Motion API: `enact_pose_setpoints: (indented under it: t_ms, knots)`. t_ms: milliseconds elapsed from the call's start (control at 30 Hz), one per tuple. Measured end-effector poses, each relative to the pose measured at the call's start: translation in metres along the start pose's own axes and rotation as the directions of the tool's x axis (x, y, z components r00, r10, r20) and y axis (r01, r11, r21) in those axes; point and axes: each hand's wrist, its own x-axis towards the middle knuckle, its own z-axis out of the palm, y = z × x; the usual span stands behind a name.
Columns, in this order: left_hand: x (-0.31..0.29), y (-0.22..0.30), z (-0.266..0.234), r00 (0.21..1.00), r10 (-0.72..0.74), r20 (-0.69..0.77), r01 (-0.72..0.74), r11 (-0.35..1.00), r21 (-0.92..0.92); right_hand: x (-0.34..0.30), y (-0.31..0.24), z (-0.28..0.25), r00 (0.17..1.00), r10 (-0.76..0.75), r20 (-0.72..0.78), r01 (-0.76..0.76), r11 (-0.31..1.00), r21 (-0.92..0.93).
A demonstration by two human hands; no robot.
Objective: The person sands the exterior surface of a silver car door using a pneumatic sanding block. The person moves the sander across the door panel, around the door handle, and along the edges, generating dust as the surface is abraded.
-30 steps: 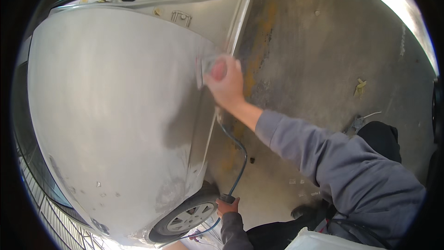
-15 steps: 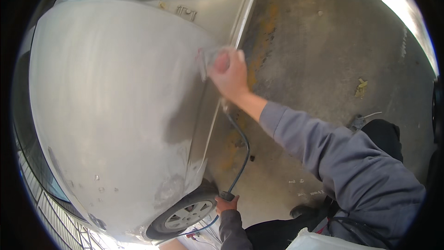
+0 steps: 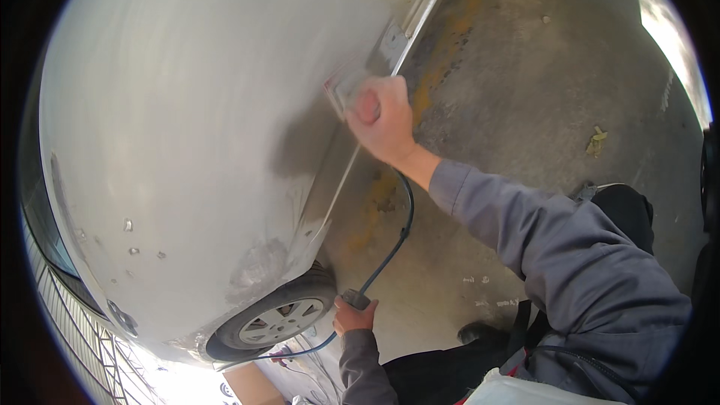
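Down near the wearer's lap, the left hand [image 3: 352,318], fingers wrapped round a dark grey piece [image 3: 355,299], sits beside a blue-black hose [image 3: 410,206] that curves up and slips out of sight behind the other wrist. Farther out, here's the right hand [image 3: 384,118], curled around a flat-padded tool [image 3: 335,94], blurred and half hidden by the grip; the pad juts out to the left of the knuckles, facing the car panel [image 3: 187,105], its visible edge slanting from upper left to lower right, though the full long axis can't be made out. Left of that grip the panel spreads wide, pale and matte, with a darker patch [image 3: 300,142] just below the pad. Below the grip, a wheel [image 3: 281,324]; to its right, stained concrete floor [image 3: 525,142] with a crumpled yellowish scrap [image 3: 596,141]; far below left, a brown box [image 3: 251,382].
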Motion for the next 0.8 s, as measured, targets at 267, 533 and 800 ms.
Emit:
enact_pose_setpoints:
  t_ms: [267,533,800]
  knots:
    - [-0.001,-0.002,0.005,0.998,0.027,0.058,-0.025,0.999,-0.039,-0.065,-0.022,0.009,0.9,-0.338,0.274,0.355,0.935,-0.011]
    - [0.01,0.004,0.007,0.996,-0.038,-0.084,0.032,0.997,-0.071,0.043,0.02,-0.013,0.952,-0.303,0.039,0.306,0.943,-0.133]
    - [0.01,0.006,0.003,0.994,-0.033,-0.102,0.019,0.99,-0.137,0.065,0.028,-0.016,0.971,-0.225,-0.085,0.216,0.971,-0.105]
